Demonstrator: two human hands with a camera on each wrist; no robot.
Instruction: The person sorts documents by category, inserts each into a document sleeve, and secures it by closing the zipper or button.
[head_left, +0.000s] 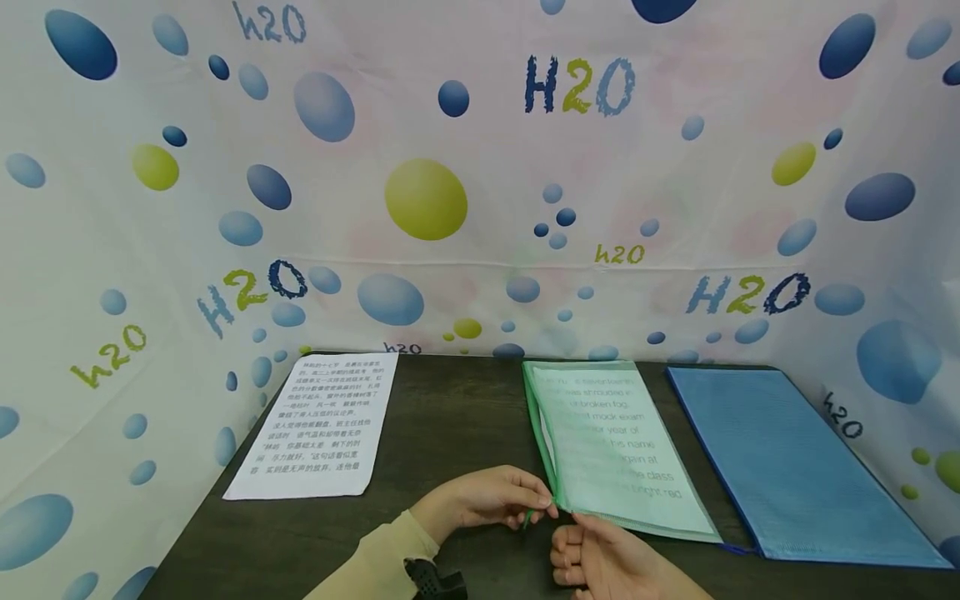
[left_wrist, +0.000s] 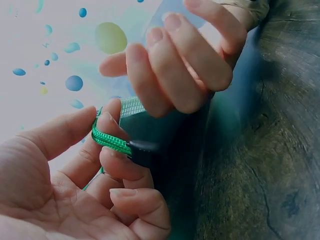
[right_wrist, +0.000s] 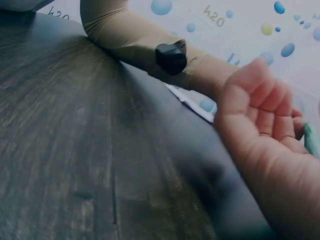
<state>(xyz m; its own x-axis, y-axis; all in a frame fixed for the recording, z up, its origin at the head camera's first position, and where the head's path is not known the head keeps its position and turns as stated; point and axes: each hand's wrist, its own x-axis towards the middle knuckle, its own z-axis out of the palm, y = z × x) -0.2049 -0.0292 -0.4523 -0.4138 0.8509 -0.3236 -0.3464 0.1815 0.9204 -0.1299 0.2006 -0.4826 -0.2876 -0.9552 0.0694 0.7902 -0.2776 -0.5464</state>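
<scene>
A green mesh zip file pouch [head_left: 615, 450] with a printed English sheet showing through lies in front of me in the head view. Along its left side a white strip of paper shows at the edge. My left hand [head_left: 495, 497] pinches the green cord zipper pull [left_wrist: 111, 141], tipped in black, at the pouch's near left corner. Beside it, my right hand [head_left: 600, 554] holds the pouch's near edge, thumb on top and the other fingers curled. In the right wrist view a sliver of green [right_wrist: 312, 140] appears past those fingers; the exact grip is partly hidden.
To the left, a white sheet with printed Chinese text [head_left: 318, 429] lies flat on the dark wooden table [head_left: 450, 417]. A blue mesh zip pouch [head_left: 802, 467] lies on the right, its blue cord [head_left: 738, 549] close to the green pouch. A bubble-patterned curtain [head_left: 495, 208] stands behind.
</scene>
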